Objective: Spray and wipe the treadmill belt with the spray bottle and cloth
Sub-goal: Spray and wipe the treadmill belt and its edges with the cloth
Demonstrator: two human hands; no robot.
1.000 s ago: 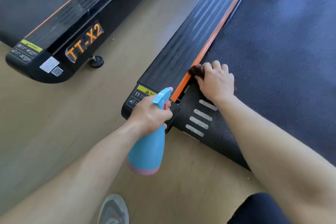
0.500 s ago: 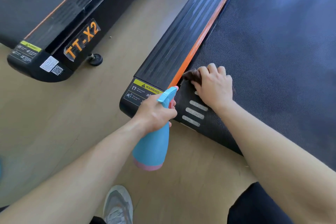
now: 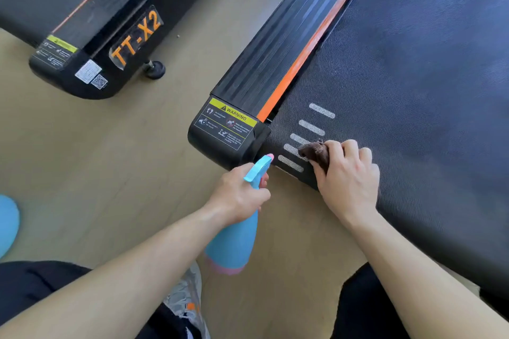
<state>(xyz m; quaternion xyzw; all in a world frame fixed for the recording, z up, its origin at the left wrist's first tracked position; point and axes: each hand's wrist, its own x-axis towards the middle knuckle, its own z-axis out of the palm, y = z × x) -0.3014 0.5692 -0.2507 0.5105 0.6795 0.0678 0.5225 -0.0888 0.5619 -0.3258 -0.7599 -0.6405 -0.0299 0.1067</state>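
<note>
The dark textured treadmill belt (image 3: 407,69) fills the right side, with several white dashes near its rear left corner. My right hand (image 3: 348,179) grips a small dark brown cloth (image 3: 314,153) and presses it on the belt's rear edge, over the lowest dashes. My left hand (image 3: 239,195) holds a light blue spray bottle (image 3: 234,239) with a pink base by its neck, above the floor just behind the belt's corner. Its nozzle points at the belt edge.
A ribbed black side rail (image 3: 278,58) with an orange strip and a yellow warning label (image 3: 228,124) borders the belt on the left. A second treadmill (image 3: 91,44) marked TT-X2 lies at the left across a strip of wooden floor (image 3: 82,159). My shoe (image 3: 184,297) is below.
My right hand has slid the cloth back along the belt's left side, from beside the orange strip down to the rear edge. The left hand with the bottle has kept its place near the corner.
</note>
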